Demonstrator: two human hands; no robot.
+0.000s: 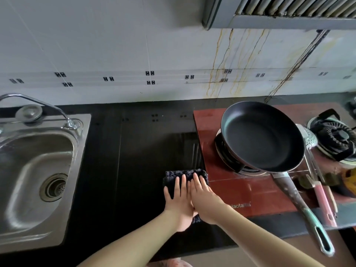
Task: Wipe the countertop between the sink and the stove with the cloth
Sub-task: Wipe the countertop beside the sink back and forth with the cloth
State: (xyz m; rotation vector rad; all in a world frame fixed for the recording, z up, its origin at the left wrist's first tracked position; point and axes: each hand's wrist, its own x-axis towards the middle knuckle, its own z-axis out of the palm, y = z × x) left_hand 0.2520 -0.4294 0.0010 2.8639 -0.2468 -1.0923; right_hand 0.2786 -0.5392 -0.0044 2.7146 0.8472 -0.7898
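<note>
Both hands are lying flat on the cloth (185, 175), side by side. Left hand (178, 199) is spread out palm down, fingers straight, not curling round anything. Right hand (204, 201) is doing the same right next to it, its inner edge touching the left one, and its outer fingers are sitting at the edge of the stove (250, 193). So neither is gripping, they're just pressing the fabric down with open palms.

That cloth is a dark, knobbly thing, folded up, and it's sitting on the black countertop (138, 155) hard against the stove's left side, toward the front half of the counter. A bit of it is poking out beyond the fingertips and another bit is showing down by the wrists.

Sink (36, 170) is sitting well off to the left, stainless steel, with a curved tap (38, 105) arching over its back corner. On the other side, a black frying pan (262, 135) is resting on the near burner of the reddish stove, its long handle sticking out past the counter's front edge. Just right of the pan, a slotted spoon (312, 143) with a pink handle is lying across the stove, and a second burner (339, 137) is sitting bare behind it. Up top right, the range hood (289, 14) is hanging over, and brownish drip streaks are running down the white tiled wall (115, 45) under it.
</note>
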